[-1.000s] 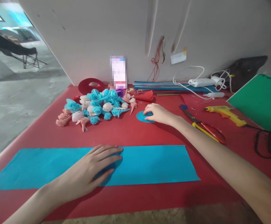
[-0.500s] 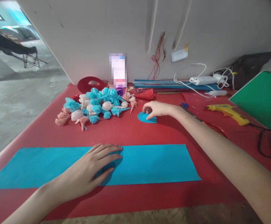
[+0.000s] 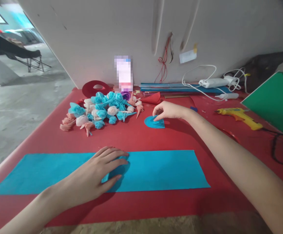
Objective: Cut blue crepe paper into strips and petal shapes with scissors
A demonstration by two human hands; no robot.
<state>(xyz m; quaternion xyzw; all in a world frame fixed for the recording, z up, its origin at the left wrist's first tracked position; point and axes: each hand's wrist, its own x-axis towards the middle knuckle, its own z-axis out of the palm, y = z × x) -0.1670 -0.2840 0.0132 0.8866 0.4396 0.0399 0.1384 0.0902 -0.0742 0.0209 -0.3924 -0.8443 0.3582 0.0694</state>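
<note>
A long blue strip of crepe paper (image 3: pixel 160 170) lies flat across the front of the red-covered table (image 3: pixel 122 138). Over its middle rests my left hand (image 3: pixel 102 170), palm down with the fingers spread. Farther back on the right, my right hand (image 3: pixel 169 110) has thumb and forefinger pinched at the upper edge of a small blue paper piece (image 3: pixel 152 123). That piece has a rounded left end and a straight right side. Just left of it sits a heap of blue, white and pink paper roses (image 3: pixel 102 113).
A yellow glue gun (image 3: pixel 243 117) with a black cord lies at right, before a green board (image 3: pixel 275 100). Red-handled scissors (image 3: pixel 230 135) are mostly hidden behind my right forearm. Along the wall are a white power strip (image 3: pixel 212 83) and a red tape roll (image 3: pixel 96 88).
My right fingers have shifted slightly up and right and closed on the blue piece's edge. My left hand stays over the strip, its fingers a little more raised. The view has shifted slightly.
</note>
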